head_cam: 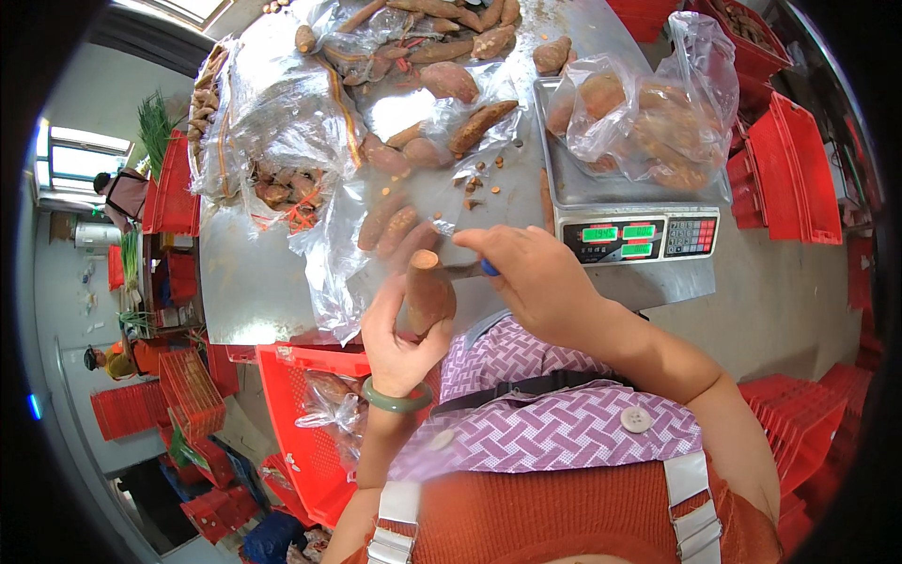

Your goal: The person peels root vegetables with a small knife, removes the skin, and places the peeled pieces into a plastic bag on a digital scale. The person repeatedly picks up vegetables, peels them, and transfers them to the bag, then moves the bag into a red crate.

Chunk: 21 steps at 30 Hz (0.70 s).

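Note:
My left hand grips a sweet potato whose upper end shows a pale, freshly cut face. My right hand is closed around the blue handle of a knife. The knife's blade reaches left to the side of the sweet potato, just below the cut end; whether it touches is not clear. Beyond my left hand, several sweet potatoes lie on the metal table. Small cut-off tips are scattered near the middle of the table.
A digital scale at the right bears a clear bag of sweet potatoes. Large plastic sacks of sweet potatoes stand at the left. Below the table edge is a red crate with bagged produce. Two people are in the background at left.

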{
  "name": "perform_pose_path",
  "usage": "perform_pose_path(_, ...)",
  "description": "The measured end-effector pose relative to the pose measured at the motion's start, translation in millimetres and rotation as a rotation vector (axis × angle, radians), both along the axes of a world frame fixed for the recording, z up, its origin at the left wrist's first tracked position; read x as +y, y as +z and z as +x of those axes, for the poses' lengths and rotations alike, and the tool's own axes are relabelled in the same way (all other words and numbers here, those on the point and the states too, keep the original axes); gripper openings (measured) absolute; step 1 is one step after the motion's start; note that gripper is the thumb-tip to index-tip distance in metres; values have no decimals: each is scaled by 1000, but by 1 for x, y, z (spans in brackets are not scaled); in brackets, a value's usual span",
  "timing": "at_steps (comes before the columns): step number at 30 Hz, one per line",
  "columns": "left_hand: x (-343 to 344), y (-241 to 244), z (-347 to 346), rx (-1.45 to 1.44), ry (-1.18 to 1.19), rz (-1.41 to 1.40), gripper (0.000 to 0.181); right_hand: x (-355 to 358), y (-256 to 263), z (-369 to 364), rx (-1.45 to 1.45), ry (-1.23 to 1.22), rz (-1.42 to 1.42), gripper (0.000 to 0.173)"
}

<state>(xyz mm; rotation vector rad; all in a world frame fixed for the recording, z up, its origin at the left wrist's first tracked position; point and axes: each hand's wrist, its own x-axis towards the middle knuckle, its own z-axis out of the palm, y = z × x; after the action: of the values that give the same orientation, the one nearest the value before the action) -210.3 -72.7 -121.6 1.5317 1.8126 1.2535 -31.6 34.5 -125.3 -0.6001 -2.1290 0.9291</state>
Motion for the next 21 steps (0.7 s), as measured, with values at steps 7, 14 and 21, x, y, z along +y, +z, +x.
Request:
perform_pose_path(7, 5, -2, 2, 94, -33, -7, 37, 11, -2, -2, -41, 100, 88, 46)
perform_pose_path(14, 19, -5, 2, 170, -66, -2, 38, 22, -9, -3, -90, 145, -12, 47)
perform_pose_path(21, 25, -8, -8, 87, -138, -24, 44, 26, -15, -5, -90, 184, -148, 47)
